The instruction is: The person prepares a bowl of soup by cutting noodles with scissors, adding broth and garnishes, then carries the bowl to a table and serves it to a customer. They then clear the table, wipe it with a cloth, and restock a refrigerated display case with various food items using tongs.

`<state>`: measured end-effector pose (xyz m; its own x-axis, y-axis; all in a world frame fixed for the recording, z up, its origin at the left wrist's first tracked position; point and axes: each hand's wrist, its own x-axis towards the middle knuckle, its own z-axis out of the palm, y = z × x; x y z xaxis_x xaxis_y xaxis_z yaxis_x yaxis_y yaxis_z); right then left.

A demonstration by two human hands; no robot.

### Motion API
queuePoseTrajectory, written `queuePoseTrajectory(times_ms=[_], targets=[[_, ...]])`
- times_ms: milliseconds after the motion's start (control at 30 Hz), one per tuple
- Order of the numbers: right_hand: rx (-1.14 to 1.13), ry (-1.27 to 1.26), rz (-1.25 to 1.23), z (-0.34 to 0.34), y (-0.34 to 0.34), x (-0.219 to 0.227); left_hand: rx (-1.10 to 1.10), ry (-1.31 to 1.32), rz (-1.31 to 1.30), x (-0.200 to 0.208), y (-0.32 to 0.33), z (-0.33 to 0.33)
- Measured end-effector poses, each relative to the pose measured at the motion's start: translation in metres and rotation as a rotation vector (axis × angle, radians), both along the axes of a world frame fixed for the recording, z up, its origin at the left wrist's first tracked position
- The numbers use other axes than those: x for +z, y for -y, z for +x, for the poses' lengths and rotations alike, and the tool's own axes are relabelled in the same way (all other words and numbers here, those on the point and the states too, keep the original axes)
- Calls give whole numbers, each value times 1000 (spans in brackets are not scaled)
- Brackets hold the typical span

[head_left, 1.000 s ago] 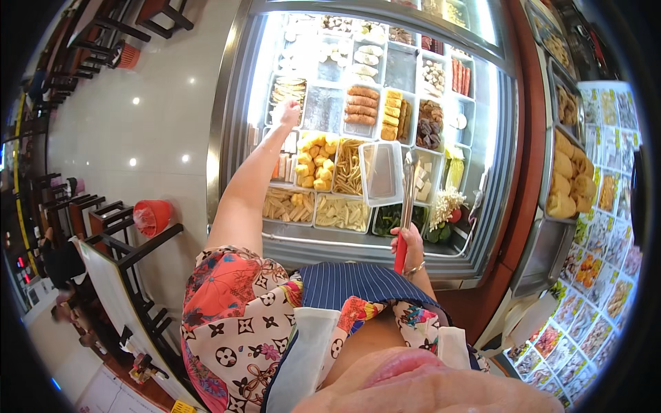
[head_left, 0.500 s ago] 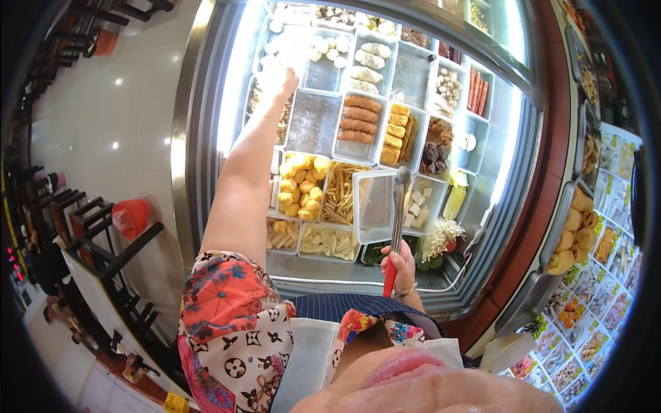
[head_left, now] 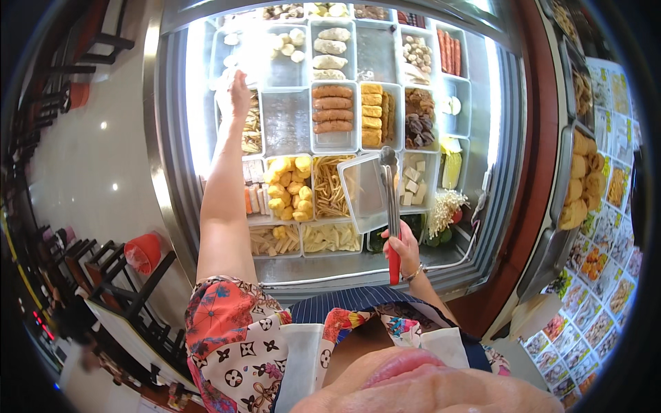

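Observation:
My left arm stretches to the far left of a lit display case, where glare partly washes out my left hand (head_left: 235,95). It is over a bin beside dark sliced strips (head_left: 252,131) and pale round balls (head_left: 232,40); its fingers and anything in them are unclear. My right hand (head_left: 406,252) is closed on the red handle of metal tongs (head_left: 393,213), which point away from me. Tilted beside the tongs is a clear plastic container (head_left: 361,199) with nothing visible in it; its near edge is close to my right fingers, and I cannot tell whether they touch it.
Bins hold sausages (head_left: 333,110), yellow puffs (head_left: 289,187), tofu rolls (head_left: 372,117), and white cubes (head_left: 414,180). Enoki mushrooms (head_left: 446,210) lie at the right. A metal frame (head_left: 155,138) borders the left. Trays of rolls (head_left: 582,179) stand farther right; chairs (head_left: 127,286) are at left.
The view has shifted, so the case sits further left. My left hand has drawn slightly nearer beside the strips. The clear container is more tilted; my right hand still holds the tongs.

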<state>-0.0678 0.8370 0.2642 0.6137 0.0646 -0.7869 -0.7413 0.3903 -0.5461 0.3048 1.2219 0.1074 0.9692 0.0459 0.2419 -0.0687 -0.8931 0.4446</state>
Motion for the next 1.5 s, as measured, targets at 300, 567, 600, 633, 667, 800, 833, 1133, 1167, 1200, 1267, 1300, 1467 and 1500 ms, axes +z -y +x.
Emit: queuePoseTrajectory(times_ms=[300, 567, 600, 633, 667, 800, 833, 1133, 1167, 1200, 1267, 1300, 1467, 1500], targets=[[-4, -6, 24, 5, -6, -11, 26, 5, -32, 82, 44, -5], [-29, 24, 18, 5, -6, -13, -278, 75, -54, 100, 99, -58], [-37, 32, 24, 3, -5, -14, -282, 27, -159, 94, 105, -67], [-49, 41, 26, 2, -3, -17, -279, -2, -184, 94, 113, -71], [-55, 51, 29, 2, -1, -19, -269, -30, -209, 94, 119, -74], [-33, 58, -6, 6, 5, -16, -114, -98, -457, 63, 126, -82], [-35, 67, -7, 4, 6, -19, -1, -201, -809, 60, 135, -83], [-11, 83, -15, 6, -5, -14, 540, -170, -1833, 43, 167, -58], [0, 71, -12, 7, -5, -15, 549, -146, -1884, 41, 164, -54], [2, 66, -14, 7, -6, -14, 559, -120, -1935, 39, 160, -49], [14, 55, -16, 8, -7, -11, 586, -97, -2039, 30, 148, -46], [16, 49, -18, 8, -7, -10, 588, -93, -2159, 26, 140, -45], [41, 35, -7, 6, -1, -15, 528, -73, -2326, 33, 121, -44], [52, 26, -9, 6, -2, -16, 460, -75, -2366, 36, 115, -48]])
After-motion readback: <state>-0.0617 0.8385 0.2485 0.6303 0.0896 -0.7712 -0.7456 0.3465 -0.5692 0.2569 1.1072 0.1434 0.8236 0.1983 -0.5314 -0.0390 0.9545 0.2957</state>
